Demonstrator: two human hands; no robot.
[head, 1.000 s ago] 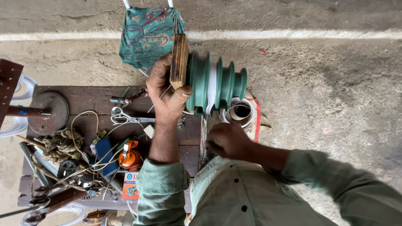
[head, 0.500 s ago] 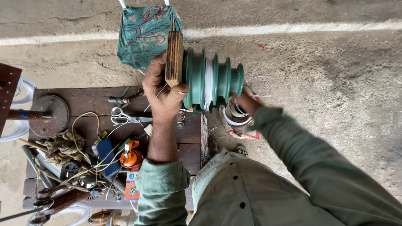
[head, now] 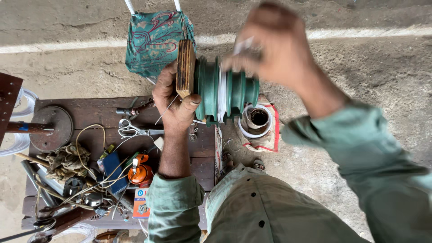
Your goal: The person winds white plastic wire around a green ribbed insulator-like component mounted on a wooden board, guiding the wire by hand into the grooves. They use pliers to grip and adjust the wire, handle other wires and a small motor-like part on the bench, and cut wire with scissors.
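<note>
Left hand [head: 173, 101] grips green former [head: 225, 90]; right hand [head: 270, 42] blurred

A makeshift outdoor workshop — low wooden bench [head: 90, 112] cluttered with scissors [head: 132, 130], wires, tools, on rough concrete ground [head: 360, 81].

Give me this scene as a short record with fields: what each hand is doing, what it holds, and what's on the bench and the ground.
left hand: grips the wooden block at one end of the green grooved spool
right hand: raised over the spool's top, blurred; a pale strip seems pinched in its fingers, cannot tell for sure
spool: held up sideways, white winding in one groove
bench: dark wood, holds scissors, orange can, tangled cord
ground: coil of white wire below the spool
behind: patterned teal cloth
</note>
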